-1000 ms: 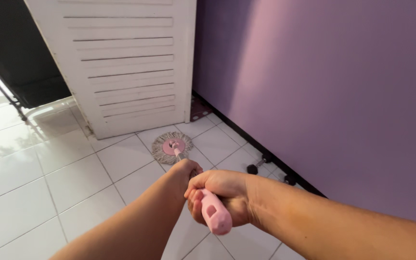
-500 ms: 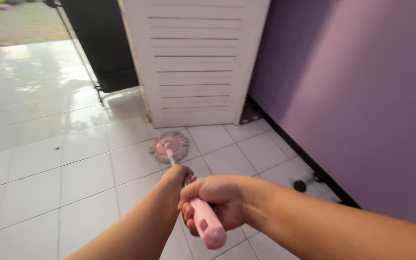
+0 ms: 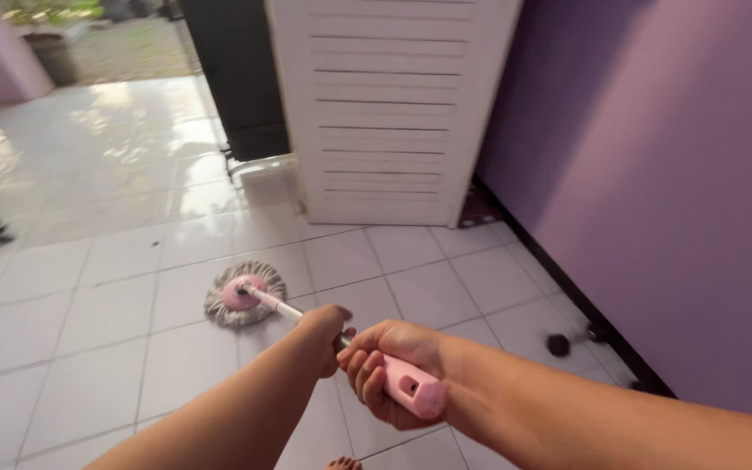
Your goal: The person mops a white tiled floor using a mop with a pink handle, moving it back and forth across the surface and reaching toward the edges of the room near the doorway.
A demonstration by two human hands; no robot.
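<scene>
A home: white tiled floor [image 3: 89,383], purple wall [image 3: 672,174], white louvred door [image 3: 393,113], and a potted plant [image 3: 50,48] far left outside.

Single head view, looking down and forward over hands [image 3: 367,352] close below, tiled floor [image 3: 115,348] beyond

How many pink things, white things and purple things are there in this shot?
Pink: 1, the pink-handled round string mop, held by the left hand and right hand
White: 2, white louvred door, white tiled floor
Purple: 1, purple wall
Total: 4
</scene>
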